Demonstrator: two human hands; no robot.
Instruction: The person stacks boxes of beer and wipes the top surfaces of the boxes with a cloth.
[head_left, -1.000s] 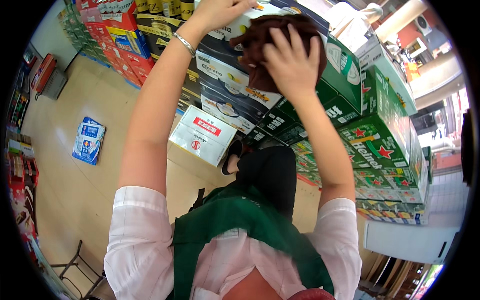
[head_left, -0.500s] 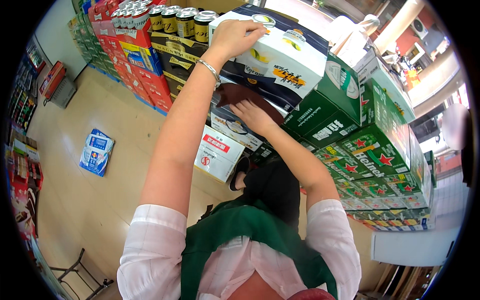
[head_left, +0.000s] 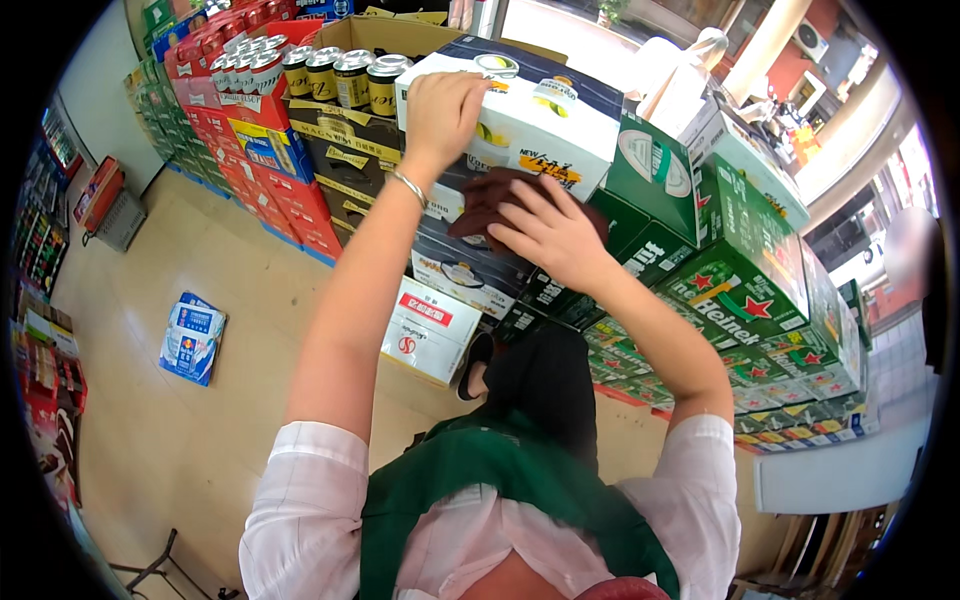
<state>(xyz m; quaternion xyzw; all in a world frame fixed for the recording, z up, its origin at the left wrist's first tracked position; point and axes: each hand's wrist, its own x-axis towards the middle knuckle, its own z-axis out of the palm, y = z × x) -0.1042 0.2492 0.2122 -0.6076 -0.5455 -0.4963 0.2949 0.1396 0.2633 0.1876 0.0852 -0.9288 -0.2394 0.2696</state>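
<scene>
One dark brown cloth (head_left: 478, 208) lies bunched at the upper middle of the frame, against the front of stacked drink cartons (head_left: 458, 268). The right hand (head_left: 555, 238) lies over it, fingers spread wide, seemingly pressing rather than clutching; folds show beyond the fingertips to the left and beside the hand to the right. Above and leftward, the left hand (head_left: 442, 118) bends its fingers over the edge of the white and navy top carton (head_left: 500, 125), probably steadying it; whether they grip, I cannot tell. Green cartons (head_left: 755, 275) stand piled at right, apparently to save room.
</scene>
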